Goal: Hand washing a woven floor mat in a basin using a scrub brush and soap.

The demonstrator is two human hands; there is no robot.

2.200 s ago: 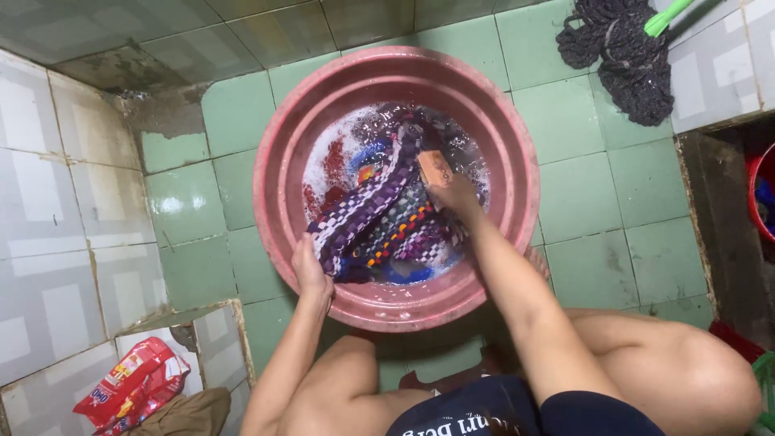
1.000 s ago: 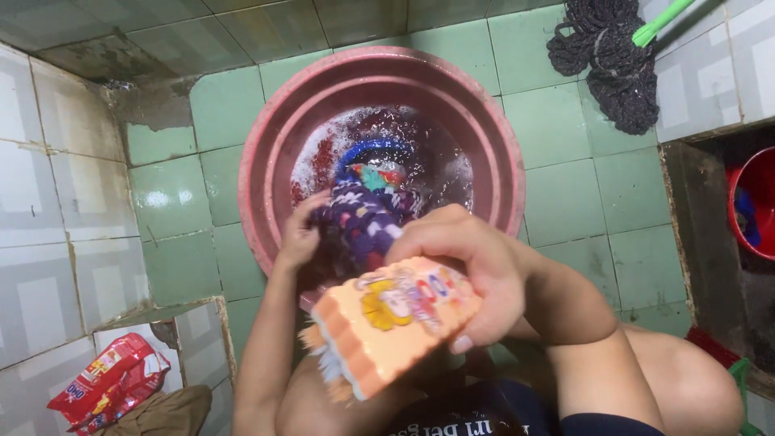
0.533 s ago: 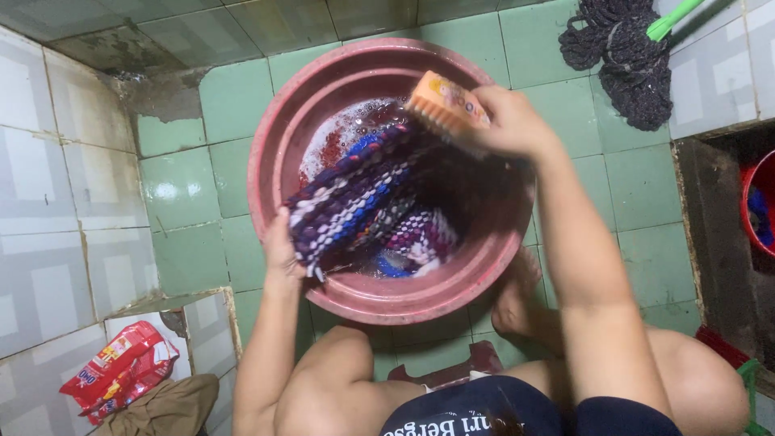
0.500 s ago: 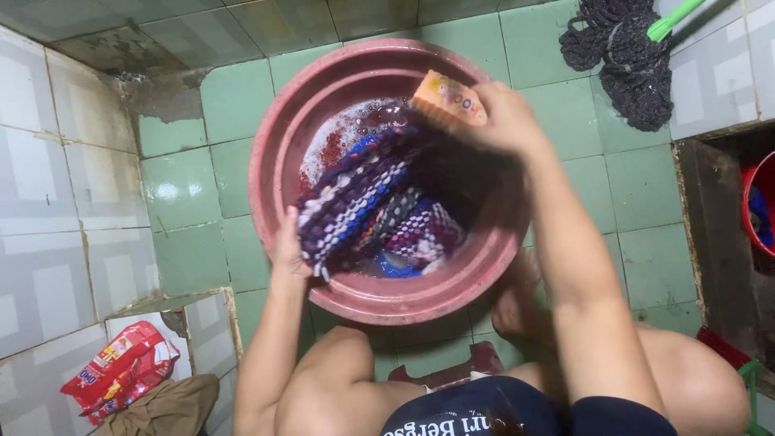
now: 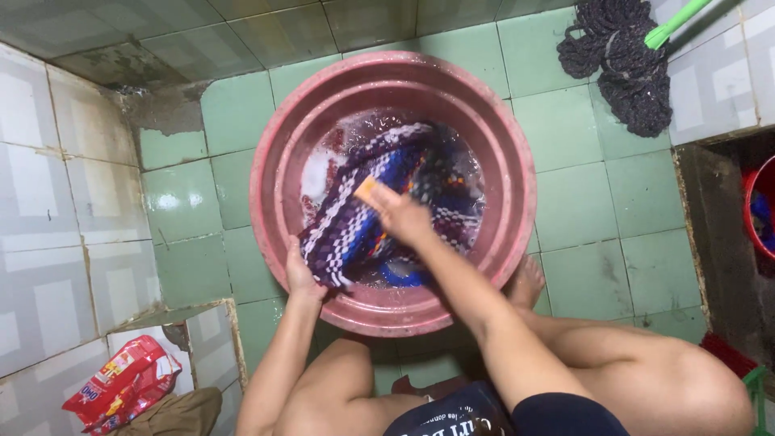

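Left hand pins woven mat at basin near rim, right hand grips scrub brush; hard strokes could slop suds over the rim

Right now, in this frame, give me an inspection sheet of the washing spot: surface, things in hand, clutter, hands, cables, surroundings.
Surface: green tiled floor, wet and stained.
Things in hand: pink basin with soapy water; woven purple and white mat draped over its near rim; orange scrub brush pressed on the mat.
Clutter: red packet and brown cloth on the low ledge at lower left.
Hands: left hand grips the mat's edge at the rim; right hand holds the brush.
Cables: nothing seen.
Surroundings: dark mop head with green handle, red bucket at right, grey wall tiles.
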